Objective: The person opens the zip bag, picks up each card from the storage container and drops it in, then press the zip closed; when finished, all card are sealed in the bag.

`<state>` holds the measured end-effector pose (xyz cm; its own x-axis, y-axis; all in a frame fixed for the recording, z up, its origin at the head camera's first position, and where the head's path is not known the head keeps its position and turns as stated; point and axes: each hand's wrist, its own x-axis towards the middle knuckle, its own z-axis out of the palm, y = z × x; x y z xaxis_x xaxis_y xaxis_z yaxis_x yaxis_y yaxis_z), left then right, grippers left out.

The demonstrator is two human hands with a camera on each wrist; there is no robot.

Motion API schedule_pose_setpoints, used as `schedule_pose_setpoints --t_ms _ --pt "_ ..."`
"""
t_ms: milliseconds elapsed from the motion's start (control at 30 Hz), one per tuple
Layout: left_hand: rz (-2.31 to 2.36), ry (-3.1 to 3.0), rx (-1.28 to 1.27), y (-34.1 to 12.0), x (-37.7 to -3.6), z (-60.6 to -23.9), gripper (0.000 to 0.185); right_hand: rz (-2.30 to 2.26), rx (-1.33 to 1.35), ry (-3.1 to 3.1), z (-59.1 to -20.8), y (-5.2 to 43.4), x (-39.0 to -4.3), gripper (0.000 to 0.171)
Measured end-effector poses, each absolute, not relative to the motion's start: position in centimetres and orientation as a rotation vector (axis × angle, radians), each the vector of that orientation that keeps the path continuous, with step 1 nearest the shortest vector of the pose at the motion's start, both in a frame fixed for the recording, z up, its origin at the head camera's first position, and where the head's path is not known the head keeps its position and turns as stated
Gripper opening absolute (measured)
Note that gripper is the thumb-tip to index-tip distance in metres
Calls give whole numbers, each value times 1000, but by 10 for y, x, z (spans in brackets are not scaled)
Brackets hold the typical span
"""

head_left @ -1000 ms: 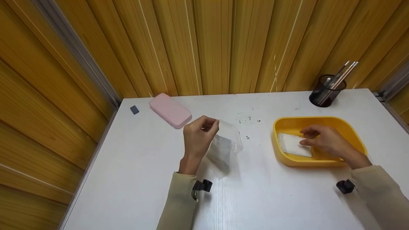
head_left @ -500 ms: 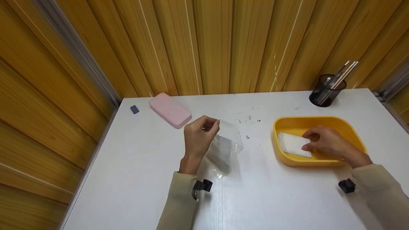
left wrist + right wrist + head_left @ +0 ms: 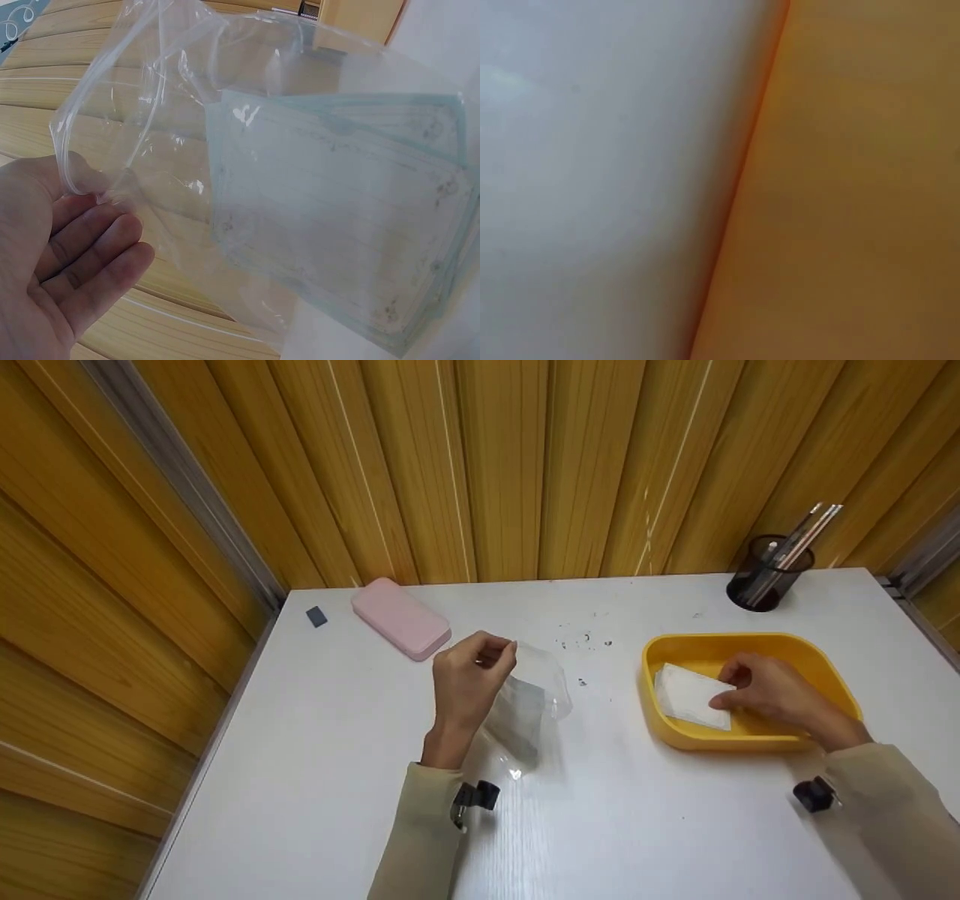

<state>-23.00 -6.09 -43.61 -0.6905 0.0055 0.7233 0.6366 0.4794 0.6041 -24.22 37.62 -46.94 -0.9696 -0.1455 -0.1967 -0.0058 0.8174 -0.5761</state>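
My left hand (image 3: 472, 679) pinches the top edge of a clear zip bag (image 3: 551, 675) in the head view. Inside the bag, the left wrist view shows several pale cards with blue-green borders (image 3: 330, 202), stacked unevenly. To the right, my right hand (image 3: 769, 690) reaches into a yellow tray (image 3: 750, 744). Its thumb and fingers pinch the right edge of a white card (image 3: 694, 690), which lies skewed over other white cards at the tray's left end. Only the tray's wall and the white table fill the right wrist view, so the hand is hidden there.
A pink case (image 3: 401, 619) and a small dark block (image 3: 316, 616) lie at the back left. At the back right stands a black mesh cup (image 3: 769, 574) with pencils. Dark crumbs (image 3: 587, 637) are scattered between bag and tray.
My right thumb and fingers have closed on the card's edge. The top card has turned and shifted upward off the ones beneath. My left hand and the bag stay almost still.
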Motion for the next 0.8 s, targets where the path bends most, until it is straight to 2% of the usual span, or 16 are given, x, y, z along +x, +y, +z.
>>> schedule_pose_setpoints --t_ms 233,567,800 --pt "-1222 -2071 -524 -62 -230 -436 6 -937 -87 2771 -467 377 -241 38" --pt "-1221 -2050 -539 -62 -230 -437 6 -965 -189 2851 -464 376 -238 23" --pt "-1207 -2050 -546 -62 -231 -437 6 -1006 -245 2873 -457 376 -234 19"
